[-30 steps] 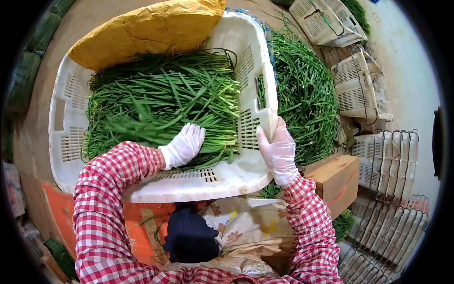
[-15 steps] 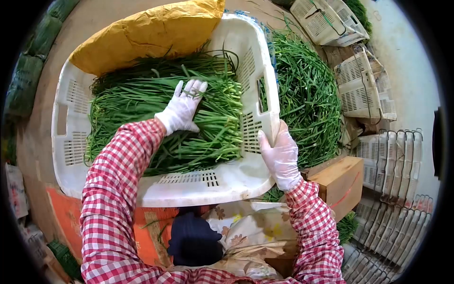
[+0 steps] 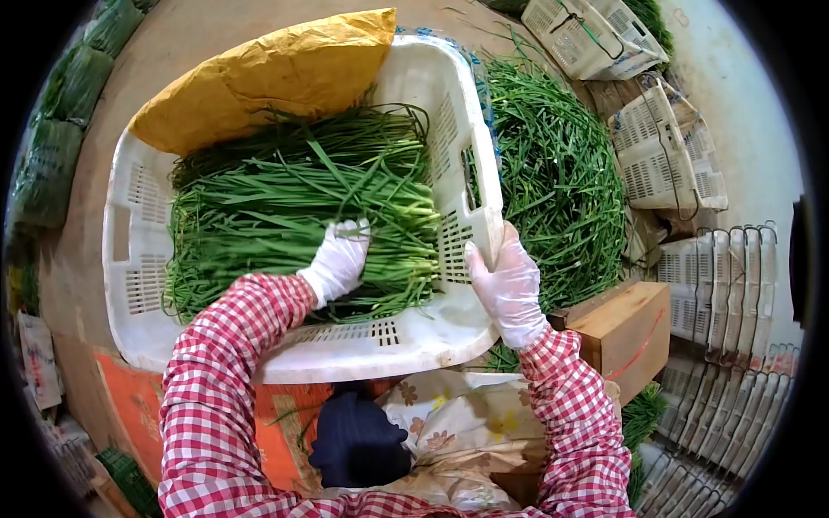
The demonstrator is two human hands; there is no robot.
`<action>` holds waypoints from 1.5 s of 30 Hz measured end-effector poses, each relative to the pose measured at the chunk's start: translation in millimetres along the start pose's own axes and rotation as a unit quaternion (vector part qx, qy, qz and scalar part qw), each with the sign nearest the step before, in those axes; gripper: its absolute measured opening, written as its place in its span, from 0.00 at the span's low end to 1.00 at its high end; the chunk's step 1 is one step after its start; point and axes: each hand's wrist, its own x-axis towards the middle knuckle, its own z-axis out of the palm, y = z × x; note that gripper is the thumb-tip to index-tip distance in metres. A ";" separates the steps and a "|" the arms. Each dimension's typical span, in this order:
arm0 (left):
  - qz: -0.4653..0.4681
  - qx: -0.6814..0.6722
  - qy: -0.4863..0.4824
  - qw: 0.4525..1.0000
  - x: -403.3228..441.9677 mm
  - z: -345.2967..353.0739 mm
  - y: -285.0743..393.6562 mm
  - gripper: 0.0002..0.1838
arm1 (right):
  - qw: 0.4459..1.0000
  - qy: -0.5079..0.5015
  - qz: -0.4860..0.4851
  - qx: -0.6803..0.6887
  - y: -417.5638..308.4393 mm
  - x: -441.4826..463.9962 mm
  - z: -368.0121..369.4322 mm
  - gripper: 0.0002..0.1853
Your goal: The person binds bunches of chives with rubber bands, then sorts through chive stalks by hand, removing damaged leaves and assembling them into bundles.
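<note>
A white plastic crate [image 3: 285,367] with slotted walls sits in front of me, holding a layer of long green garlic chives [image 3: 259,211], their pale stem ends toward the right wall. My left hand [image 3: 339,261], in a thin white glove, rests on the chives near those stem ends. Its fingers are curled into the leaves and partly hidden among them. At the crate's right rim is my gloved right hand [image 3: 508,285], thumb on the inner side and fingers around the outside. A yellow paper-like sheet [image 3: 268,82] stands up along the crate's far side.
A big heap of loose chives [image 3: 553,173] lies right of the crate. Near it are a wooden block [image 3: 626,332], more white crates [image 3: 661,151] and a stack of crates [image 3: 721,285]. Wrapped green bundles [image 3: 52,168] line the left edge.
My left hand has moved down toward me across the chives, and its spread fingers have curled in. Some leaves have shifted. The right hand keeps its hold on the rim.
</note>
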 end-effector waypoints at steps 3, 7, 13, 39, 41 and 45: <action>-0.073 -0.071 -0.159 0.982 33.5 -41.5 -15.9 0.61 | 1.000 -0.002 -0.006 0.000 3.2 0.0 0.6 0.30; -0.003 -0.048 -0.106 0.993 30.9 -9.6 -11.3 0.45 | 1.000 0.013 -0.010 0.005 5.3 -0.7 4.8 0.30; 0.001 -0.100 -0.026 0.995 13.9 -53.4 -15.0 0.33 | 0.998 0.039 -0.006 0.045 -5.8 -3.1 -6.2 0.31; -0.271 -0.271 -0.042 0.923 -13.7 -62.3 -83.6 0.57 | 0.627 -0.306 0.228 0.679 -102.6 100.8 122.3 0.32; -0.274 -0.241 -0.047 0.930 -11.2 -39.9 -74.5 0.57 | 0.635 -0.293 0.225 0.678 -100.6 99.8 130.8 0.33; -0.271 -0.252 -0.091 0.924 -2.7 -46.1 -70.3 0.57 | 0.675 -0.276 0.237 0.641 -81.7 116.8 170.6 0.28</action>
